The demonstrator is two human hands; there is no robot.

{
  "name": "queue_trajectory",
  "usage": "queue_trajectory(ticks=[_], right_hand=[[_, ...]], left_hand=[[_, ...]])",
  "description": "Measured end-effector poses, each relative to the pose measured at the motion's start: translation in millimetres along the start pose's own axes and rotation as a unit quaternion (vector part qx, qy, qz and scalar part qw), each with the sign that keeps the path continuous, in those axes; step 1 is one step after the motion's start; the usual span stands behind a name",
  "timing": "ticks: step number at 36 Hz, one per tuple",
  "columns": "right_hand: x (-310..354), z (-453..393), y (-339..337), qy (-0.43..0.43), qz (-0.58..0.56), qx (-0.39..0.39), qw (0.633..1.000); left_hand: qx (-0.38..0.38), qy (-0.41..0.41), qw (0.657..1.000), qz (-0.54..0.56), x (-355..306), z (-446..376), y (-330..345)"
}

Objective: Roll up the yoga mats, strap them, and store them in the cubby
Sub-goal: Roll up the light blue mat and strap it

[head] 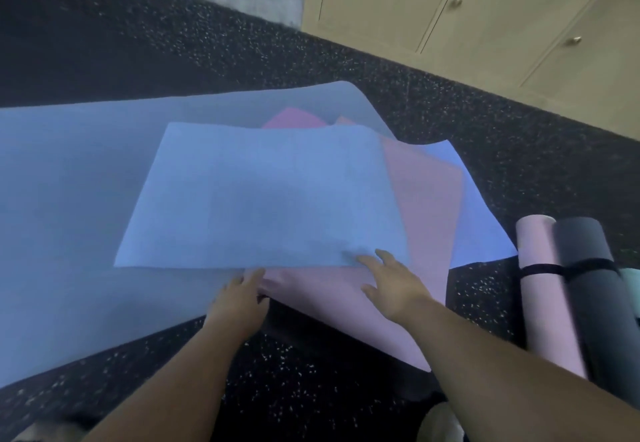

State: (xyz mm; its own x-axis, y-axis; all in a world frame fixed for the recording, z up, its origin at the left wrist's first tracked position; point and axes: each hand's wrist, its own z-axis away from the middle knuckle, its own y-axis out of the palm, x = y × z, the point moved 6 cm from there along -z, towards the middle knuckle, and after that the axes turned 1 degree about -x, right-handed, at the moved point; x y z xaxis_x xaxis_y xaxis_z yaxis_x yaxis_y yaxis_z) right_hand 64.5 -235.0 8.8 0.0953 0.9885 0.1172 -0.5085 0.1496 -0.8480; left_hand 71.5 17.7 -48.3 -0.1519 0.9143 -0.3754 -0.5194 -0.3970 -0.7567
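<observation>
1. While the mats lie fanned out in the middle of the frame, I'm watching both hands reach for their near edges.
2. Left hand (239,299), lower centre: fingers look extended onto the corner of the pink mat (349,299), where it slips under the blue mat (263,196). Whether it pinches or just touches, I can't tell through the blur.
3. Right hand (391,286): fingers spread and flat, tips on the blue mat's near edge, apparently pinning it so the roll can start straight.
4. The blue mat sits on top, skewed across a big pale blue mat (69,206) at left, so I judge it goes first.
5. At lower right, a rolled pink mat (543,289) and a rolled dark grey mat (588,286) lie side by side, a black strap (568,268) crossing them. Parked within reach, I'd say.
6. Upper right: beige cabinet doors (450,16) with round knobs; which is the cubby, I can't tell.
</observation>
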Motion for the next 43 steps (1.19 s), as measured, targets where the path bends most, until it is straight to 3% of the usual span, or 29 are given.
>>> queue_trajectory(ticks=[11, 15, 21, 32, 43], right_hand=[[29.0, -35.8, 43.9, -0.041, 0.051, 0.06, 0.996], [33.9, -40.6, 48.3, -0.052, 0.064, 0.054, 0.995], [31.2, -47.1, 55.1, -0.048, 0.068, 0.054, 0.995], [29.1, -52.4, 52.4, -0.039, 0.072, 0.056, 0.995], [56.1, -52.7, 49.5, -0.074, 0.037, 0.026, 0.996]], left_hand=[[0.017, -0.033, 0.998, 0.042, 15.7, -22.6, 30.3], [-0.008, -0.05, 0.997, 0.052, 19.1, -26.7, 23.3], [0.026, -0.057, 0.996, 0.063, 19.8, -36.3, 22.4], [0.018, -0.09, 0.993, 0.08, 12.3, -33.1, 27.5], [-0.124, -0.053, 0.986, 0.103, -16.8, -20.5, 0.6]])
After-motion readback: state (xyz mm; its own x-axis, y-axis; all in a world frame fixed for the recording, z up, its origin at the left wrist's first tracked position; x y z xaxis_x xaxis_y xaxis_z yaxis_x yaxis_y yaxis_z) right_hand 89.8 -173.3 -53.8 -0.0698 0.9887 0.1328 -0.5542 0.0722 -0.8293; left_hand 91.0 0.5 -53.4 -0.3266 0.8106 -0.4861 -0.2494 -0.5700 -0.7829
